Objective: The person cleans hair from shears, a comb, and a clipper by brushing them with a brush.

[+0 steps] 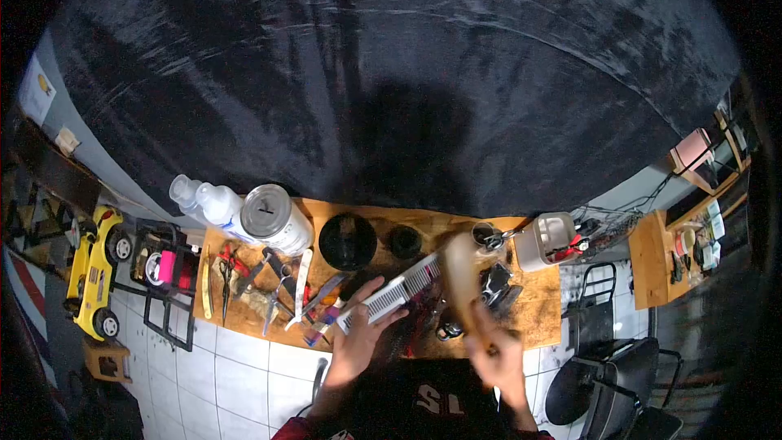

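Note:
My left hand (358,342) is closed around the lower end of a long white comb (387,301) with rows of dark slots, tilted up to the right over the table. My right hand (495,357) grips a wooden-handled brush (463,277), smeared by motion. Its pale upper part stands right beside the comb's far end. Below and between the hands lies a dark tangle of strands (419,326). Left of the comb, combs, scissors (283,281) and a white razor-shaped piece (301,285) are spread on the wooden table (533,322).
Behind my left hand stand a large white tub (281,228), spray bottles (216,204) and a black bowl (347,242). A beige bin (544,243) sits at the right back. Black chairs (615,383) stand at right, a yellow toy car (98,273) at left.

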### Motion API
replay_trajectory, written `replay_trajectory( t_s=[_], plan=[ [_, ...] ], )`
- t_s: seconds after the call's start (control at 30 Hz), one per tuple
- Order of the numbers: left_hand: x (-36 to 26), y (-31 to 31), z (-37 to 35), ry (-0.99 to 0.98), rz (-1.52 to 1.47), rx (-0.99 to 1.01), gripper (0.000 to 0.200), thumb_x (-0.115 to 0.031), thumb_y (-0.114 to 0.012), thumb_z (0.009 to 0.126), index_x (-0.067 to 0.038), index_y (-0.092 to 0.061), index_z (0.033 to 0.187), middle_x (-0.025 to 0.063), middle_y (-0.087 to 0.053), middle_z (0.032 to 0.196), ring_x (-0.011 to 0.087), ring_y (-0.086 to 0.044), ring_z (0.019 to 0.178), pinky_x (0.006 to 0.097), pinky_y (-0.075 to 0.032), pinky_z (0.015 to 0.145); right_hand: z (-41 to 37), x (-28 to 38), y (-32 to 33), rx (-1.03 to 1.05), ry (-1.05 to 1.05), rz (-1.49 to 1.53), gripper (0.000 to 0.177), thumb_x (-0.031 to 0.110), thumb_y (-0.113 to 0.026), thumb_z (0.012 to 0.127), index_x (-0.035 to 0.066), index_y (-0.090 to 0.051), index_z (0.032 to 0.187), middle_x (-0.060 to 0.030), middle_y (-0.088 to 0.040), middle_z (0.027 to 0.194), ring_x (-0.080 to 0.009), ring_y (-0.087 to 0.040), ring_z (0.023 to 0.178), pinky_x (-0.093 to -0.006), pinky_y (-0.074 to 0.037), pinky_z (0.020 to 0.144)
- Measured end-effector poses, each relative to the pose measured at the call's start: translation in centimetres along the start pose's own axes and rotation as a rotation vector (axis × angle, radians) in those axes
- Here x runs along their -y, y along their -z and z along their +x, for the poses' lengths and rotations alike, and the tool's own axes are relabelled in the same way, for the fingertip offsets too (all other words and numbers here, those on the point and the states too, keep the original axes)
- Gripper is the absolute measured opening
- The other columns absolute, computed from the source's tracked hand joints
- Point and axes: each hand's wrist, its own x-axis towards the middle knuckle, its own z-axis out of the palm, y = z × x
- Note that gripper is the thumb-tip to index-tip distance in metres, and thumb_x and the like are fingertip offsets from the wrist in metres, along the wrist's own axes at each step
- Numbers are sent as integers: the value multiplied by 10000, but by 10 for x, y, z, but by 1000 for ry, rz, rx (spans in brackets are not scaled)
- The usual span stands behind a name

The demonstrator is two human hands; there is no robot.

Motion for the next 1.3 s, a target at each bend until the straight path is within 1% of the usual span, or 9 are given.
replay_trajectory(
  t_s=[0.1, 0.5, 0.63, 0.73, 0.77, 0.9, 1.03, 1.23, 1.3],
  plan=[
    [-9, -10, -3, 164, 80, -88, 658, -525, -363, 965, -33, -315, 1400, 179, -442, 1375, 341, -461, 1243, 557, -341, 1045, -4, -5, -20, 219, 419, -114, 383, 166, -736, 772, 7, -658, 1111, -132, -667, 1123, -207, -698, 867, -288, -561, 733],
    [-7, -1, -5, -82, -222, -2, 929, -721, -153, 893, 63, -440, 1300, 216, -506, 1295, 348, -499, 1199, 476, -378, 1026, 7, 0, 3, 35, -22, -87, 457, 42, -639, 815, -48, -543, 1253, -216, -616, 1182, -249, -675, 963, -324, -530, 840],
    [6, 17, -4, 45, -196, -171, 769, -622, -324, 927, 18, -394, 1347, 231, -507, 1271, 404, -581, 1062, 502, -498, 895, -8, -6, -16, 421, 756, -405, 402, 186, -741, 787, 103, -656, 1172, -131, -647, 1163, -213, -649, 1008, -327, -502, 848],
    [-2, 7, -7, -55, -264, -109, 646, -498, -404, 950, 22, -409, 1334, 264, -515, 1254, 400, -600, 1030, 488, -537, 822, 9, 24, -26, 378, 397, -10, 366, 199, -743, 777, 211, -682, 1137, -79, -667, 1127, -245, -663, 944, -350, -508, 857],
    [-7, -5, -9, -164, -295, -112, 600, -454, -424, 957, 24, -424, 1321, 268, -522, 1248, 397, -603, 1030, 488, -542, 810, 1, 2, -21, 375, 576, -286, 409, 183, -751, 767, 120, -664, 1162, -100, -662, 1142, -271, -668, 940, -349, -510, 871],
    [-16, -1, -12, -130, -42, -160, 450, -323, -488, 945, 50, -514, 1194, 238, -558, 1192, 414, -594, 1048, 492, -524, 853, 7, -11, -3, 166, -76, -181, 444, 73, -706, 781, 8, -604, 1209, -152, -614, 1210, -228, -624, 1087, -324, -501, 902],
    [-19, 4, -13, -93, 140, -96, 320, -184, -469, 955, 54, -536, 1158, 224, -565, 1173, 410, -601, 1033, 496, -515, 872, 18, -7, 15, -122, -226, -174, 513, 54, -687, 800, 71, -552, 1294, -174, -697, 959, -247, -703, 748, -315, -542, 695],
    [-3, 13, -13, -223, 11, -452, 208, -101, -520, 940, 1, -549, 1119, 155, -592, 1134, 305, -611, 1016, 426, -537, 813, 15, -5, -12, -350, 189, -163, 461, -13, -606, 834, -7, -530, 1288, -249, -643, 1062, -246, -640, 770, -305, -510, 696],
    [-8, 7, -9, -194, -53, -482, 191, -100, -549, 933, -46, -542, 1116, 111, -605, 1113, 238, -610, 989, 347, -530, 798, 2, -12, -23, -178, -13, -61, 389, -24, -579, 845, -35, -558, 1233, -222, -588, 1118, -327, -622, 997, -361, -508, 807]
  ],
)
